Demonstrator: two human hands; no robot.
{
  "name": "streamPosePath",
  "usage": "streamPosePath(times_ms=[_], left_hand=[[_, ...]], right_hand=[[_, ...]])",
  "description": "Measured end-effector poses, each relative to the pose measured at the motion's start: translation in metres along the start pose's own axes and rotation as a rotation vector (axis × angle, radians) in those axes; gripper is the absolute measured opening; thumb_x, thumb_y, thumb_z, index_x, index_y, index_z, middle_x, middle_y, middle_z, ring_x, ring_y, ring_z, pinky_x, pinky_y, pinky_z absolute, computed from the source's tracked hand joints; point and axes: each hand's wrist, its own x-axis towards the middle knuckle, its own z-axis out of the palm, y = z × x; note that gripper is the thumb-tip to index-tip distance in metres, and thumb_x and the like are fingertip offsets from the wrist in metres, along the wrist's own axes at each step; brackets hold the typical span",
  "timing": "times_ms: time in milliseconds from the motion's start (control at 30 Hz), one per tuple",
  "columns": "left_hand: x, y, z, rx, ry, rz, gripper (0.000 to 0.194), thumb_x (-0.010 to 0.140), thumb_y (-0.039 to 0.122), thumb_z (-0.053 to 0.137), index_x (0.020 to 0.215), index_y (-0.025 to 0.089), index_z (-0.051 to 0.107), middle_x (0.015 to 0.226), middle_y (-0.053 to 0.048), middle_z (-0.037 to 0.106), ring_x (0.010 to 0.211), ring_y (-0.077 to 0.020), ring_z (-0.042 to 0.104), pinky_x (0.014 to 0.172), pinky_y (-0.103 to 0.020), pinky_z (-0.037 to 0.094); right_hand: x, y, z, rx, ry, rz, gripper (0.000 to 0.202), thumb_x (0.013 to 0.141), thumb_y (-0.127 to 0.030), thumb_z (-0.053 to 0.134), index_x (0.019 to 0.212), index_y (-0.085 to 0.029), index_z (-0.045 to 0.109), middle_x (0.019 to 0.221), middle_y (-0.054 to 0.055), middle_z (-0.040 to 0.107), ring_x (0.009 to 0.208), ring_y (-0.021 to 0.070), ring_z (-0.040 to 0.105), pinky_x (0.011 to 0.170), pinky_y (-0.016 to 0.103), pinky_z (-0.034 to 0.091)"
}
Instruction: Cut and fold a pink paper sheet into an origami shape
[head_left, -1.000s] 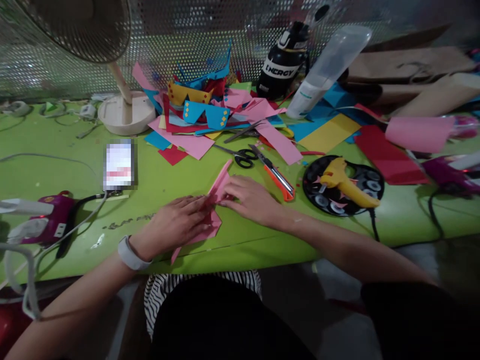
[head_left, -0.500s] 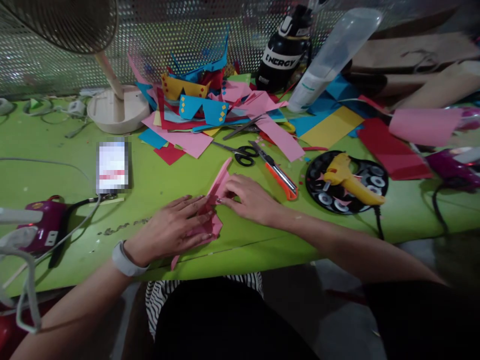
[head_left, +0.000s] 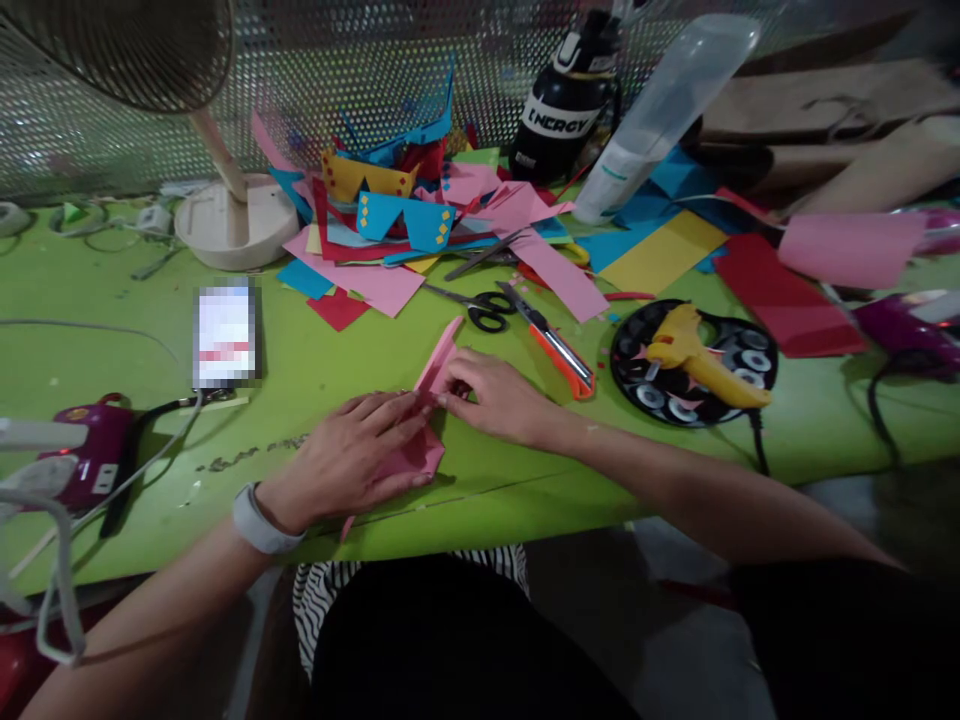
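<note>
Pink paper piece (head_left: 422, 450), creased, centre of frame, slightly left. Slants lower left to upper right; narrow end (head_left: 440, 360) at top, angular edge facing right. Middle partly covered.

Left hand (head_left: 352, 452) outstretched palm-down, right hand (head_left: 486, 396) pinching

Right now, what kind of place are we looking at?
It looks like a craft workspace, maybe a small workshop: there are black-handled scissors, a yellow glue gun and blue paper glasses with yellow decorations.
</note>
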Motion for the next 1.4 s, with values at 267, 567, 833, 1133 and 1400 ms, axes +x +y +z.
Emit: streamPosePath(times_ms=[267, 567, 833, 1133, 1400], left_hand=[[0.003, 0.006, 0.003, 0.062, -0.017, -0.055, 0.067, 0.091, 0.068, 0.035, 0.125, 0.014, 0.055, 0.141, -0.014, 0.048, 0.12, -0.0286, 0.051, 0.1, -0.043, 0.043], [0.009, 0.01, 0.002, 0.119, 0.002, -0.044, 0.074, 0.089, 0.072, 0.031, 0.116, 0.01, 0.06, 0.135, -0.015, 0.053, 0.113, -0.0282, 0.054, 0.095, -0.042, 0.046], [0.02, 0.014, -0.002, 0.216, -0.016, -0.009, 0.07, 0.091, 0.071, 0.027, 0.093, 0.014, 0.068, 0.123, -0.014, 0.059, 0.097, -0.0255, 0.058, 0.076, -0.039, 0.049], [0.022, 0.013, -0.002, 0.257, 0.013, -0.031, 0.066, 0.093, 0.067, 0.028, 0.093, 0.014, 0.067, 0.117, -0.013, 0.063, 0.095, -0.023, 0.06, 0.071, -0.036, 0.047], [0.021, 0.012, 0.0, 0.28, 0.014, -0.045, 0.067, 0.093, 0.068, 0.028, 0.105, 0.014, 0.067, 0.12, -0.013, 0.062, 0.094, -0.0223, 0.06, 0.07, -0.034, 0.045]], right_hand=[[0.0, 0.001, -0.001, 0.014, -0.007, -0.006, 0.011, 0.089, -0.025, 0.058, 0.082, -0.018, 0.057, 0.088, 0.004, 0.057, 0.078, 0.0161, 0.052, 0.071, 0.031, 0.039], [0.001, 0.0, -0.001, 0.01, -0.006, 0.008, 0.01, 0.088, -0.024, 0.057, 0.081, -0.018, 0.057, 0.087, 0.003, 0.056, 0.076, 0.0158, 0.051, 0.07, 0.032, 0.038], [0.001, 0.0, -0.002, -0.017, -0.018, 0.001, 0.01, 0.089, -0.026, 0.055, 0.083, -0.018, 0.057, 0.09, 0.005, 0.058, 0.079, 0.0172, 0.053, 0.071, 0.032, 0.039], [-0.009, 0.002, -0.002, 0.081, 0.046, 0.078, 0.026, 0.088, -0.025, 0.059, 0.113, -0.019, 0.054, 0.112, 0.009, 0.059, 0.095, 0.0209, 0.058, 0.087, 0.038, 0.045], [-0.009, 0.017, -0.011, 0.433, 0.051, 0.129, 0.016, 0.083, -0.026, 0.059, 0.098, -0.018, 0.06, 0.098, 0.006, 0.065, 0.084, 0.016, 0.061, 0.078, 0.033, 0.05]])
